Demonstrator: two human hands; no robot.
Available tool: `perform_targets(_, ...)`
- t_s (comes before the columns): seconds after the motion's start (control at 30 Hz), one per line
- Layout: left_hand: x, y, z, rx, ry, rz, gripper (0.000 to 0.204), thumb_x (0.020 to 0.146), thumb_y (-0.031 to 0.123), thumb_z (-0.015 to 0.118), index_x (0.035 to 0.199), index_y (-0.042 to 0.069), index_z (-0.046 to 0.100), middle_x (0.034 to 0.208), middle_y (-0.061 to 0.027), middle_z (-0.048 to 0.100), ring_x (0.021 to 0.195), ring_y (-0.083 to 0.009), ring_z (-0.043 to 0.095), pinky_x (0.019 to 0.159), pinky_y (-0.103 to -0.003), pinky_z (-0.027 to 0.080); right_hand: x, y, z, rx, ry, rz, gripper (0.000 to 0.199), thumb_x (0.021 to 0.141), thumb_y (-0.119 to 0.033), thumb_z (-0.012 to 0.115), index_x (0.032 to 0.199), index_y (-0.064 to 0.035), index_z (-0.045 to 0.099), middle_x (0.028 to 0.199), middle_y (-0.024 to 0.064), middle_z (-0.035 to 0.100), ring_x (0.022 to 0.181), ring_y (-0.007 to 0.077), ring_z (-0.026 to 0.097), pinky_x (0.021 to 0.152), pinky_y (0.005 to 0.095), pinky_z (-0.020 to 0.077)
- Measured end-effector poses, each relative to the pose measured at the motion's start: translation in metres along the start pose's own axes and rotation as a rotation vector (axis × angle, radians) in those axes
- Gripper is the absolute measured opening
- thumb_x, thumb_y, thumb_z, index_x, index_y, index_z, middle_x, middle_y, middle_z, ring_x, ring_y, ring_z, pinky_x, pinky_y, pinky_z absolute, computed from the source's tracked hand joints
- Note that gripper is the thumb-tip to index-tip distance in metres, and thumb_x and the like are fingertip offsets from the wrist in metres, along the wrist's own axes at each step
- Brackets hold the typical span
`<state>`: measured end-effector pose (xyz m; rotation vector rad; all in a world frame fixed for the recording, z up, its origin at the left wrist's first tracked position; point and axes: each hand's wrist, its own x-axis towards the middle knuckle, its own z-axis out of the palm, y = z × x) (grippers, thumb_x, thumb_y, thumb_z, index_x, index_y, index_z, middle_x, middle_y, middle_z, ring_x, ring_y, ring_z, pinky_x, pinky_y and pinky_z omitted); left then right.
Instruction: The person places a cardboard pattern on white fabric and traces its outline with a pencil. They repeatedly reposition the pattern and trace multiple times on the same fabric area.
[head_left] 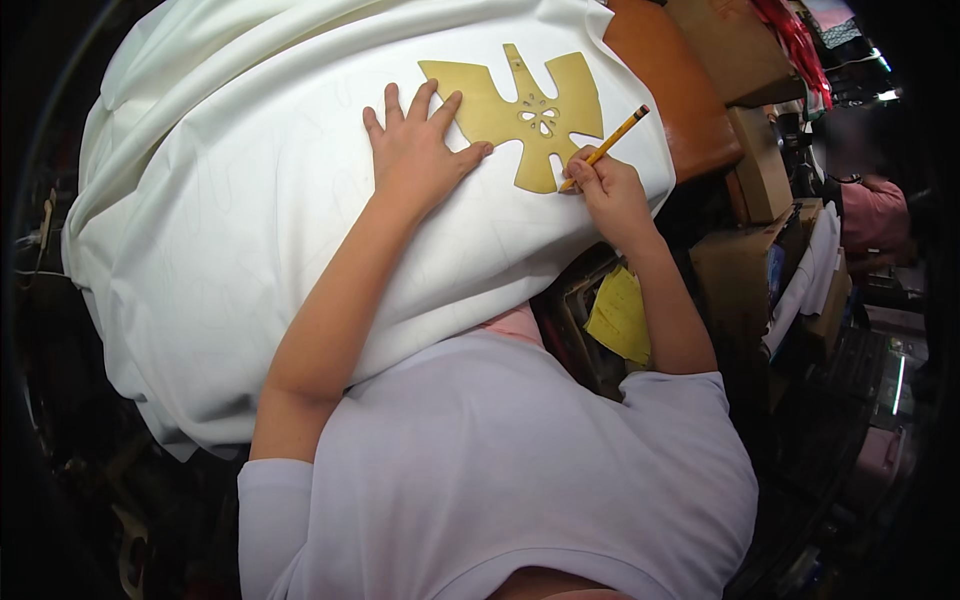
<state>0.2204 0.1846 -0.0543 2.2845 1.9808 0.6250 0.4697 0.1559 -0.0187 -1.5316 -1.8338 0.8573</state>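
A flat tan template (487, 105) with curved lobes and small cut-outs near its middle lies on a large white sheet of material (270, 190). My left hand (418, 150) is spread out, its fingertips on the template's left edge and its palm on the white sheet. In my right hand (608, 195) is a yellow pencil (616, 137), pinched near its point. The pencil tip touches down beside the lower lobe of the template, and the eraser end leans up to the right. Faint outlines show on the sheet to the left.
A brown padded surface (672, 95) shows past the sheet's right edge. Cardboard boxes (760, 165) stand farther right, and a yellow paper (620, 315) lies below my right forearm. The sheet hangs in folds at the left. A person in pink (875, 215) is at the far right.
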Motion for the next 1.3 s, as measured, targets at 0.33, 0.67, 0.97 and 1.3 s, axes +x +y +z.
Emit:
perform_targets(0.33,0.000,-0.001,0.003,0.003,0.011,-0.002,0.077,0.079,0.066,0.068,0.139,0.021,0.058,0.152,-0.0097,0.044,0.144,-0.0452,0.025,0.113,-0.068,0.015,0.006,-0.014,0.030,0.081,-0.050,-0.030,0.030,0.098,-0.024,0.060,0.094,0.0044,0.068,0.077,0.0130,0.069,0.070,0.0195,0.066,0.068,0.0304,0.0504)
perform_targets(0.67,0.000,0.000,0.000,-0.042,-0.007,-0.007,0.076,0.078,0.062,0.069,0.139,0.019,0.058,0.152,-0.0108,0.043,0.145,-0.0451,0.023,0.114,-0.066,0.013,0.033,-0.019,0.038,0.097,0.117,-0.021,0.027,0.099,-0.023,0.058,0.099,0.0024,0.068,0.077,0.0136,0.069,0.070,0.0217,0.067,0.066,0.0324,0.0505)
perform_targets(0.97,0.003,-0.006,0.001,-0.143,-0.058,-0.045,0.052,0.096,0.047,0.055,0.138,0.019,0.058,0.153,-0.0102,0.041,0.147,-0.0431,0.021,0.115,-0.067,0.010,0.040,-0.041,0.076,0.137,0.004,-0.045,0.028,0.101,-0.023,0.056,0.098,0.0022,0.067,0.071,0.0072,0.065,0.062,0.0150,0.063,0.060,0.0313,0.0494)
perform_targets(1.3,-0.054,0.041,-0.170,-1.113,-0.112,0.691,0.031,0.077,-0.005,0.053,0.103,-0.001,0.069,0.106,-0.0104,0.069,0.104,-0.0208,0.063,0.092,-0.029,0.047,0.075,-0.026,0.089,0.361,0.267,-0.128,0.034,0.101,-0.026,0.057,0.093,0.0047,0.069,0.087,0.0072,0.070,0.072,0.0117,0.061,0.068,0.0267,0.0491)
